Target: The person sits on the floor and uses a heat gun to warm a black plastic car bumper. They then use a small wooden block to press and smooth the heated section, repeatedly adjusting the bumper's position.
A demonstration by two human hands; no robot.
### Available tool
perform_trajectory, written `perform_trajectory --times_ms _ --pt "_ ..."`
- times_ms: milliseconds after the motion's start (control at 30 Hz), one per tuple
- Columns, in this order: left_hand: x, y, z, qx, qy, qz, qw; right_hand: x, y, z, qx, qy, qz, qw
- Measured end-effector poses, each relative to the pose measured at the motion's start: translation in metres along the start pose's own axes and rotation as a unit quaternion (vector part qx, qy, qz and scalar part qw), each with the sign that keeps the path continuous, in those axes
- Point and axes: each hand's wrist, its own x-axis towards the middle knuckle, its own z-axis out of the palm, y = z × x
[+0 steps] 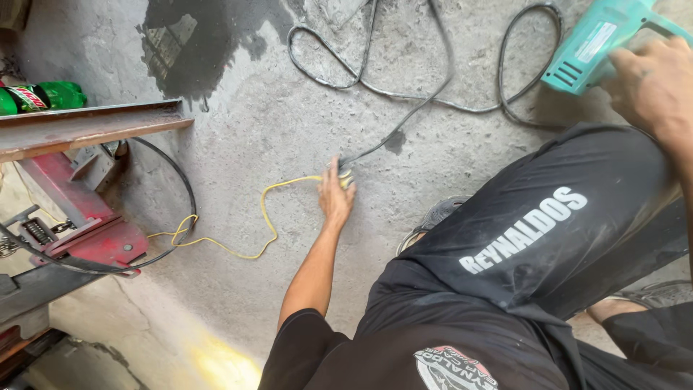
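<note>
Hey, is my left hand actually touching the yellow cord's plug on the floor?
Touching. The head view shows the left hand reaching down to the concrete floor, its fingertips closed over the yellow cord's plug where the black cable joins it.

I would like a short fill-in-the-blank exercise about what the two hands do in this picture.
1. The left hand grips the plug joint where a grey cable meets a ____ cord.
2. The right hand holds a ____ power tool.
3. Both cables lie on the ____ floor.

Missing words: yellow; turquoise; concrete
</note>
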Motion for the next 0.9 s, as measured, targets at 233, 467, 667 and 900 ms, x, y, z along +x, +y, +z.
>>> perform_trajectory --times_ms 233,467,667,900 --pt "-0.030 0.117 -0.029 -0.182 -0.036 0.149 0.971 0.045 -0.193 -0.039 0.118 0.183 -0.271 0.938" --pt "-0.047 0.131 -0.052 -0.424 -0.120 0.114 0.891 0.018 -0.181 -0.001 0.296 -0.035 -0.092 0.950" --pt "-0.019 0.122 -0.045 -0.604 -0.193 -0.010 0.773 0.003 -0.172 -0.015 0.343 -0.020 -0.114 0.932" --pt "-0.014 0.132 -0.038 -0.565 -0.129 0.012 0.815 -0.008 -0.182 -0.019 0.330 0.009 -0.106 0.938"
